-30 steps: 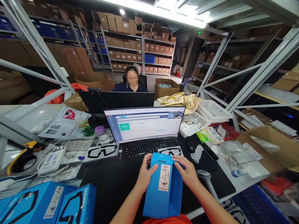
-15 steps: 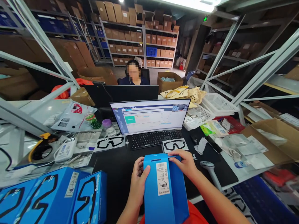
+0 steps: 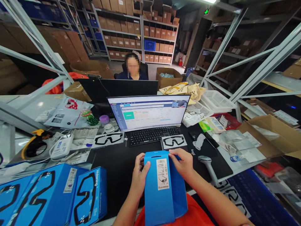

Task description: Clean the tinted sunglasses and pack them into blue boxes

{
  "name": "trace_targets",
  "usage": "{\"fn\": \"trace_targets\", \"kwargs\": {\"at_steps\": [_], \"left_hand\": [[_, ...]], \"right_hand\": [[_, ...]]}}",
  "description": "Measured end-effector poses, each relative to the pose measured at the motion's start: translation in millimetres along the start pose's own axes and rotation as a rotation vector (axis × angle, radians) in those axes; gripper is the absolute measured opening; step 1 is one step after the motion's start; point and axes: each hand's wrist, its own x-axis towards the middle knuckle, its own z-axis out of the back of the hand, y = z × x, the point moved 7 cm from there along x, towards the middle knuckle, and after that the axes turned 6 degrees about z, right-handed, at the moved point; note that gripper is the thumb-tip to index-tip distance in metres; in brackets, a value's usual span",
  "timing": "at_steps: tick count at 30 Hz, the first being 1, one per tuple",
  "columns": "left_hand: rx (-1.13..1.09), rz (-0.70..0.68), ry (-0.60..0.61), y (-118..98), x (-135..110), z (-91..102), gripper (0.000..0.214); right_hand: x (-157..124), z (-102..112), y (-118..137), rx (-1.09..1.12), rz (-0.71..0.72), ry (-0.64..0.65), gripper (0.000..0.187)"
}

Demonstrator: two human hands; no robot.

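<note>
Blue box [image 3: 155, 194] fronts a black desk mat [image 3: 115, 166], carton-stacked shelves [image 3: 155, 39] behind

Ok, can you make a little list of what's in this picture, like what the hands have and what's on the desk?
place: desk among storeroom shelves
box: blue, upright, white label facing the camera
left hand: grips the box's left edge
right hand: grips the box's top right corner
ahead of box: goggle card, keyboard, lit screen
right of box: scanner
far left: more boxes, blue with goggle pictures
</note>
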Motion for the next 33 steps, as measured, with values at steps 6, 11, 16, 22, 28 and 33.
{"fn": "trace_targets", "kwargs": {"at_steps": [6, 11, 16, 22, 28, 33], "left_hand": [[0.090, -0.108, 0.156, 1, 14, -3.5, 0.065], [0.105, -0.114, 0.188, 3, 16, -7.2, 0.065], [0.030, -0.134, 0.204, 11, 9, -19.5, 0.068], [-0.237, 0.048, 0.188, 19, 20, -23.1, 0.095], [-0.488, 0.370, 0.001, 40, 33, -21.1, 0.064], [-0.497, 0.290, -0.239, 58, 50, 16.1, 0.057]], "right_hand": [[2, 2, -7, -0.009, -0.065, 0.020, 0.017], [1, -4, -9, 0.165, -0.114, 0.142, 0.026], [-13, -23, -7, 0.560, -0.305, 0.155, 0.060], [-1, -69, -8, 0.621, -0.395, 0.205, 0.073], [10, -131, -47, 0.790, -0.755, 0.254, 0.073], [-25, -131, -55, 0.869, -0.861, 0.490, 0.086]]}}
